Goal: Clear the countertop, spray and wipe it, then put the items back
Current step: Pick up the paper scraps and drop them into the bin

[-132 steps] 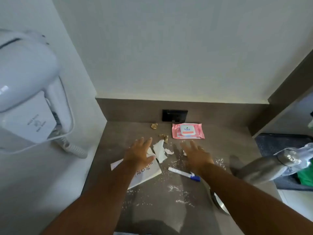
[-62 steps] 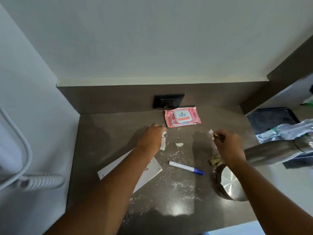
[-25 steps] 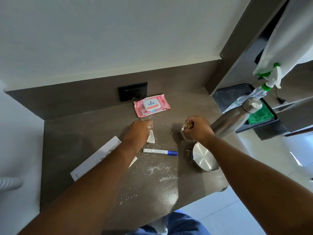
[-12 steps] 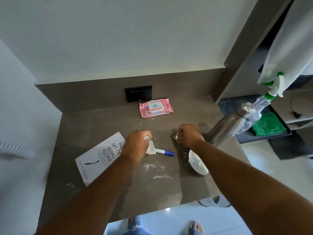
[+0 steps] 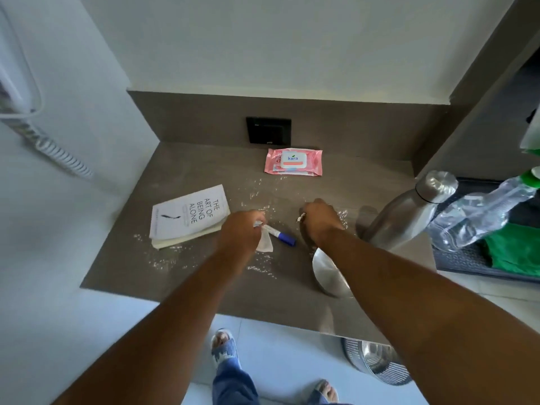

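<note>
Countertop (image 5: 181, 267): left hand (image 5: 241, 233) fingers pinching paper scrap (image 5: 264, 243); right hand (image 5: 320, 219) fisted, possibly on scraps.

A black wall socket (image 5: 268, 130) sat in the backsplash. A coiled white cord (image 5: 62, 155) hung at left. A ribbed bin (image 5: 375, 361) stood on the floor.

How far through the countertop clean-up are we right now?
Early clearing stage. Both hands are closed on scraps: left hand on white paper, right hand on a small bit. The book, marker, wipes pack, steel bottle and crumbs remain on the countertop; spraying and wiping not started.
</note>
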Motion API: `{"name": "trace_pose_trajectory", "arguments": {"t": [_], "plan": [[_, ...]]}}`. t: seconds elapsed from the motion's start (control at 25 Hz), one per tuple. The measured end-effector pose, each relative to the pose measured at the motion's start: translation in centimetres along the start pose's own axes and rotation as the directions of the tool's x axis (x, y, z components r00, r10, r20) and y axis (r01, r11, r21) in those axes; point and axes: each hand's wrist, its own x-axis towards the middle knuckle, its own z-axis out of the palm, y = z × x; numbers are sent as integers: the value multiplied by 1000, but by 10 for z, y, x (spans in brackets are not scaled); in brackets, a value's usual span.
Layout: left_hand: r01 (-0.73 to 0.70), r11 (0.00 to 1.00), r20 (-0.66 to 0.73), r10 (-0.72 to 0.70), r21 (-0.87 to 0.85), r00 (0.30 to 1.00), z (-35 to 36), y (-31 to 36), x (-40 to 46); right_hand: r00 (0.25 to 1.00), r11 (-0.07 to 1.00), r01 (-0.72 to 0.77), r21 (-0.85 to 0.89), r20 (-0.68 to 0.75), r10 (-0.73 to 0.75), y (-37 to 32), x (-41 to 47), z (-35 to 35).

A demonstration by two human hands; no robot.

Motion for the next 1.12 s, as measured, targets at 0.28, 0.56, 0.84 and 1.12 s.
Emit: {"name": "trace_pose_trajectory", "arguments": {"t": [0.28, 0.56, 0.84, 1.12], "plan": [[46, 997, -163, -56, -69, 985, -54, -6, -33, 961, 856, 7, 517, -241, 137, 16, -45, -65], [141, 902, -47, -175, -408, 983, 1, 4, -119, 917, 704, -38, 710, -255, 306, 40, -211, -5], [221, 867, 311, -82, -447, 947, 137, 65, -215, 848, 616, -415, 670, 40, 528, 131, -328, 85], [356, 882, 548, -140, -309, 825, 335, 136, -232, 814, 571, -543, 616, 219, 538, 281, -324, 174]]}}
